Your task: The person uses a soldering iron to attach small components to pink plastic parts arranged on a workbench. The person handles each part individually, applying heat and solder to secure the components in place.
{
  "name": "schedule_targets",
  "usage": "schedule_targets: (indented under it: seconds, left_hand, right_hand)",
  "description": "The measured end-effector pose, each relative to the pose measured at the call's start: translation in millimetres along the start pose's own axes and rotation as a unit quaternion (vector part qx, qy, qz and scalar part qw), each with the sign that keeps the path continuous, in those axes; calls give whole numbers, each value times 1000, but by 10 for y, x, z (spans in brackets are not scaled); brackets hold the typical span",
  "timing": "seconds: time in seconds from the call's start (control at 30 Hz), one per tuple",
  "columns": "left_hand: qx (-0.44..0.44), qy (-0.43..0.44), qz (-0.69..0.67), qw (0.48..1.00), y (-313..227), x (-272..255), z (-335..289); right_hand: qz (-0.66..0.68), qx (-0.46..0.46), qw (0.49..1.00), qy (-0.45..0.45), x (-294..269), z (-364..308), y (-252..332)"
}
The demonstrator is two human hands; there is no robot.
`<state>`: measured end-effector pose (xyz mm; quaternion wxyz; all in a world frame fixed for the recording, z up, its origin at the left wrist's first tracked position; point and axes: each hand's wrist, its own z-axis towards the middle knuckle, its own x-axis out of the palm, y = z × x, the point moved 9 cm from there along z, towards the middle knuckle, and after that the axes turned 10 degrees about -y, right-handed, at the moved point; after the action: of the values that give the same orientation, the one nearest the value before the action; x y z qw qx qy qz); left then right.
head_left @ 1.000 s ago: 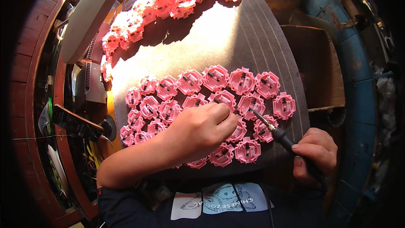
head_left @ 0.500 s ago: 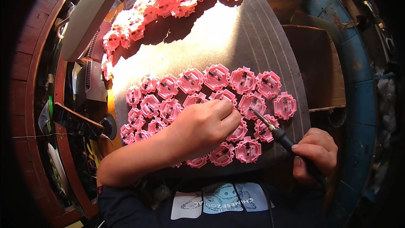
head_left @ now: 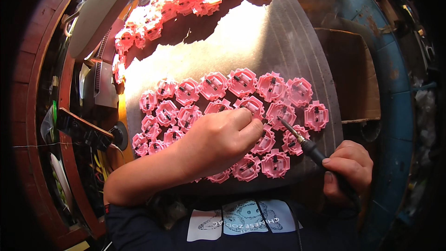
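My right hand [head_left: 348, 169] is closed around the dark handle of a soldering iron [head_left: 312, 151]. The iron slants up and left, and its metal tip is over or against a pink plastic housing [head_left: 281, 116] with small dark parts inside; contact is hard to judge. My left hand [head_left: 230, 132] reaches across the rows from the lower left, fingers curled and pinched just left of the tip. Whatever those fingers hold is hidden. Several similar housings lie in rows around both hands, and my left forearm covers some of them.
More pink housings [head_left: 186, 1] are heaped along the far left edge of the dark board [head_left: 297, 51], partly in bright sunlight. Cardboard boxes [head_left: 350, 74] stand to the right. A phone-like device [head_left: 83, 129] on a stand and a grey box [head_left: 103, 86] are at the left.
The whole view has shifted slightly. Both hands and the iron hold nearly the same pose at the same housing. A faint haze now hangs over the housing at the upper right.
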<state>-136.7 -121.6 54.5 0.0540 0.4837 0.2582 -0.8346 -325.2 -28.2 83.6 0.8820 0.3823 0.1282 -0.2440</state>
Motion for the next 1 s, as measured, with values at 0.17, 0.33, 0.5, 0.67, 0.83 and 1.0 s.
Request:
schedule_targets:
  seconds: [0.17, 0.33, 0.5, 0.67, 0.83, 1.0]
  left_hand:
    - [22, -42, -11, 999, -38, -33, -2]
    - [-2, -7, -21, 1000, -27, -35, 1]
    - [13, -28, -40, 999, -98, -24, 32]
    - [52, -22, -28, 998, -156, 48, 37]
    - [48, -15, -19, 999, -160, 80, 54]
    - [46, -23, -24, 998, -140, 102, 51]
  right_hand:
    - [-5, 2, 1000, 3, 5, 7, 1]
    - [-16, 0, 1000, -8, -55, 2, 37]
    - [-1, 6, 999, -39, -152, -70, 3]
    - [6, 6, 999, -43, -164, -96, 3]
    - [-9, 17, 999, -38, -165, -97, 18]
    - [-9, 24, 999, -34, -147, -112, 3]
